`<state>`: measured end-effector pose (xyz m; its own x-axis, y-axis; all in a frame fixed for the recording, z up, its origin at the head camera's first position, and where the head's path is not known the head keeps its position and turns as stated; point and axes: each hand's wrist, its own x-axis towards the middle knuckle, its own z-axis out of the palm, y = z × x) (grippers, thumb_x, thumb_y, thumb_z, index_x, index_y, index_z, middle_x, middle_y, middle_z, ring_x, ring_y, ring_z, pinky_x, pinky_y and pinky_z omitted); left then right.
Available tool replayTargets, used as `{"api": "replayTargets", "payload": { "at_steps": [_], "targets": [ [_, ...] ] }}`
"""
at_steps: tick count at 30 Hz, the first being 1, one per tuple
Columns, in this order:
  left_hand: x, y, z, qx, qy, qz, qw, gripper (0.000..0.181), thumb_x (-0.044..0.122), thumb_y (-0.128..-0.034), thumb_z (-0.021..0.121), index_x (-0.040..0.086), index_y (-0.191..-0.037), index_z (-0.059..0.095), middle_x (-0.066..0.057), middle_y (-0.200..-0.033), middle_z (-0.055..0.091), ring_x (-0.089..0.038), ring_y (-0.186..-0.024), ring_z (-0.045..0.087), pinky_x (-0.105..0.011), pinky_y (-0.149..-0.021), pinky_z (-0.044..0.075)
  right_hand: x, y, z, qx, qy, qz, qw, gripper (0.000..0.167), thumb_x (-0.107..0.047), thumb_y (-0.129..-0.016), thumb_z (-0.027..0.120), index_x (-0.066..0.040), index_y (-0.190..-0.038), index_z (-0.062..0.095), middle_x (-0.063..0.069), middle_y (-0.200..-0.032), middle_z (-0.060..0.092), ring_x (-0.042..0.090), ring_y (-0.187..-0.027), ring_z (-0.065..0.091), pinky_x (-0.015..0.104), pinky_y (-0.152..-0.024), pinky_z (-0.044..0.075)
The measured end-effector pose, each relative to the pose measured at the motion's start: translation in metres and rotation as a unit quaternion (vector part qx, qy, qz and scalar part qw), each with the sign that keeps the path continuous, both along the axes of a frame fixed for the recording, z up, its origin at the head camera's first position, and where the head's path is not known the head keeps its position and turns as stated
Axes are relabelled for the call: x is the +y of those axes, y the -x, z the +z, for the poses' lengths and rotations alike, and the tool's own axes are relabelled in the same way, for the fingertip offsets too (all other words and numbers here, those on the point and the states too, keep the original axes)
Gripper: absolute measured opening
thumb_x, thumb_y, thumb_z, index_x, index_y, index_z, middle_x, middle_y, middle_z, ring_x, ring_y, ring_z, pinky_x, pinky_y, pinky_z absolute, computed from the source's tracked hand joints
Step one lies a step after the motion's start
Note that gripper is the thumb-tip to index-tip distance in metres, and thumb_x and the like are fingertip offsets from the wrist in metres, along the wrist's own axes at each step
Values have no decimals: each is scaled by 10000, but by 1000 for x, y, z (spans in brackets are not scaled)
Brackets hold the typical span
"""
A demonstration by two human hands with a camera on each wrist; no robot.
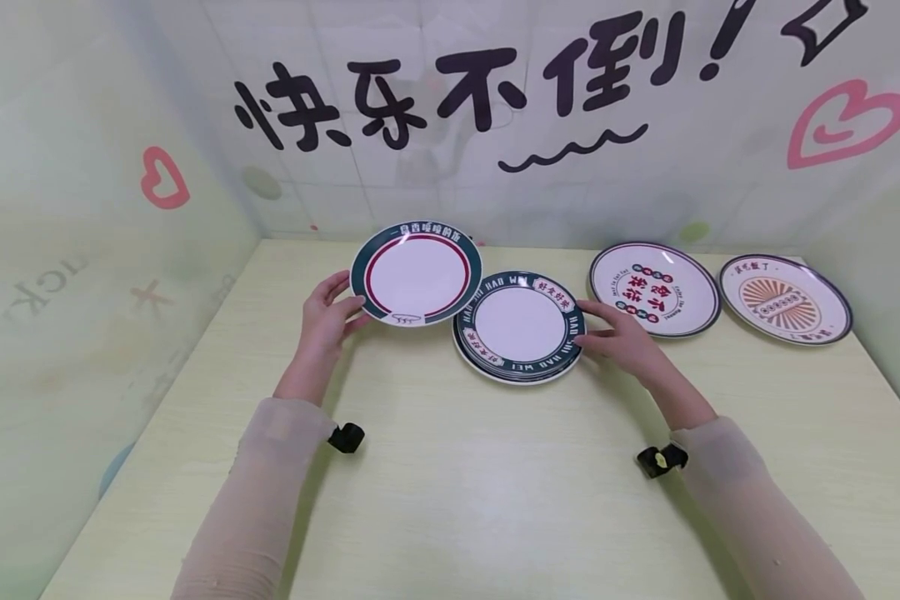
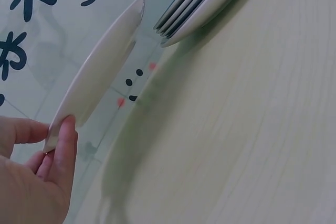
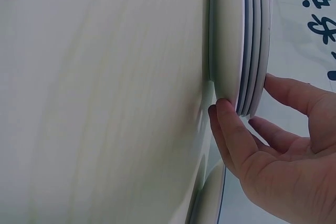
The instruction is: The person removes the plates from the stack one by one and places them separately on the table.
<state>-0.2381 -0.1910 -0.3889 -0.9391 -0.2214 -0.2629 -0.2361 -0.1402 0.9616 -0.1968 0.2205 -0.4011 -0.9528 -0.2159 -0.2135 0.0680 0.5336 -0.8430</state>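
One plate point(image 1: 417, 277) is up in our left hand point(image 1: 328, 313); our right hand point(image 1: 626, 342) grips a stack point(image 1: 521, 325).
Near the back edge of the table point(image 1: 495, 483), our left fingers and thumb pinch the tilted plate's rim above the surface; our right ones pinch the rim of the stack beside it. Toward the back right corner lie the red-lettered plate point(image 1: 655, 292) and sunburst plate point(image 1: 785, 302); we judge these laid out, the rest left to place.
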Motion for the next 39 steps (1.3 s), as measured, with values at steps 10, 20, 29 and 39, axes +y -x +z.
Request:
{"api": "replayTargets", "payload": {
  "at_steps": [10,20,29,39],
  "targets": [
    [-8,3,0,-165,-7,261,9995,617,-28,-966,552,165,-1524,377,-37,-1569,416,-95,-938,635,-179,-741,610,0,0,-1,-11,8,13,10000,663,-147,-988,605,-62,-1565,291,224,-1628,250,493,-1378,430,576,-1109,450],
    [-12,9,-4,-247,-45,395,9989,612,-38,-964,549,154,-1519,377,-42,-1573,406,-79,-878,626,-172,-730,608,0,0,-1,-25,-34,-44,10000,640,-156,-989,603,-86,-1559,320,194,-1630,270,469,-1383,441,559,-1113,455],
    [-11,14,-11,-423,121,408,9982,622,-32,-965,555,165,-1525,370,-34,-1569,410,-83,-895,623,-172,-735,605,1,1,-1,-70,-45,-80,9999,631,-150,-991,591,-98,-1560,323,185,-1635,267,465,-1388,438,561,-1120,448],
    [-9,21,-16,-595,249,411,9971,630,-38,-960,567,174,-1522,378,-16,-1579,401,-89,-905,626,-169,-740,602,1,0,-1,-3,-77,-42,10000,629,-166,-992,595,-97,-1558,327,190,-1632,269,473,-1380,443,563,-1118,449]
  ]
}}
